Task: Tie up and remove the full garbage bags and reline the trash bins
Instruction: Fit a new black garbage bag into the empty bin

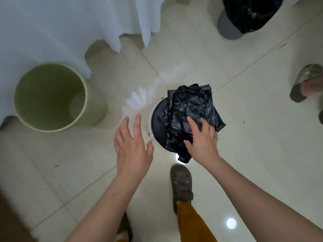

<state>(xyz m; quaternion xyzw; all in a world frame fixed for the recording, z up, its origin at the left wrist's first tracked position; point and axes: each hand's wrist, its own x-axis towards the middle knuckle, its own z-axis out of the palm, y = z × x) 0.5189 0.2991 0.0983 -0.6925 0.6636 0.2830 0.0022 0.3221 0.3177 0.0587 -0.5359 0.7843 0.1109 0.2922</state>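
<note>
A person is looking straight down at a pale tiled floor (pixel 218 58), both bare forearms reaching forward into view. In the centre is sitting a small white bin (pixel 151 119) with a dark inside, and a crumpled black garbage bag (pixel 188 109) is lying loosely across its top, spilling over the far and right sides of the rim. The right hand (pixel 202 138) is resting on the near part of the bag, fingers spread and only slightly bent, touching the plastic rather than gripping it as far as can be seen. The left hand (pixel 132 144) is hovering just left of the white bin, palm down, fingers straight and fanned apart, holding nothing and not touching the bin. To the left, well apart from the white bin, a light green bin (pixel 52 96) is standing upright with no liner inside, its bare bottom showing. Behind it, white cloth (pixel 52 28) is hanging down to the floor. At the top right, a grey bin (pixel 227 27) is lying tipped in the wide-angle view, with a black bag (pixel 251 13) covering its mouth. The person's right foot, in a brown clog (pixel 181 184) below a mustard trouser leg (pixel 192 222), is planted just near of the white bin. At the right edge, another person's foot in an olive sandal (pixel 305 82) is showing.
</note>
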